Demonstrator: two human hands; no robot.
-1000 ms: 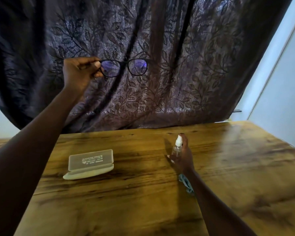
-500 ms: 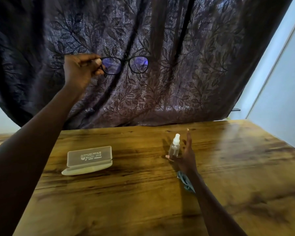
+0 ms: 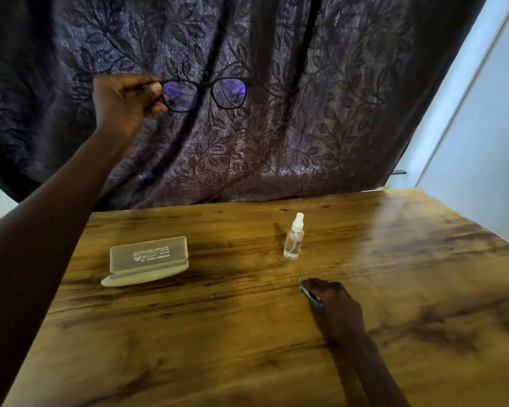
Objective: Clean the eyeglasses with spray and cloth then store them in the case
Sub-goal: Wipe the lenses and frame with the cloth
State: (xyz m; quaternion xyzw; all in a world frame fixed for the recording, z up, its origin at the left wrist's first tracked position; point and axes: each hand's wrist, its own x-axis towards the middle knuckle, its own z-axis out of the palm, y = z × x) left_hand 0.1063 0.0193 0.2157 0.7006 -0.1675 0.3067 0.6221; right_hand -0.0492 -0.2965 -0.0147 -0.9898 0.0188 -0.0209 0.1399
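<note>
Left hand (image 3: 124, 104) is up high, far left, in front of the curtain (image 3: 306, 127). Its grip pinches the eyeglasses (image 3: 229, 94) at the left rim/hinge, thumb & fingertips curled round it. Specs: thin black frame, rounded-rect lenses w/ violet sheen, held level in the air, well above the surface (image 3: 218, 348). Surface = glossy wood-grain, brown w/ dark streaks. Case (image 3: 147, 259) lies left-centre, open: frosted translucent plastic, oblong, rounded corners, lid upright w/ small print. Spray bottle (image 3: 294, 239) stands upright to the right of the case, apart from it: clear slim cylinder, white nozzle. Right hand (image 3: 337, 309) sits nearer, knuckles up, fingertips on the cloth (image 3: 307, 290), only a thin blue-grey edge showing. Blurred, so can't tell if that grip pinches or just presses. Curtain: dark purple, leaf pattern, soft folds.
</note>
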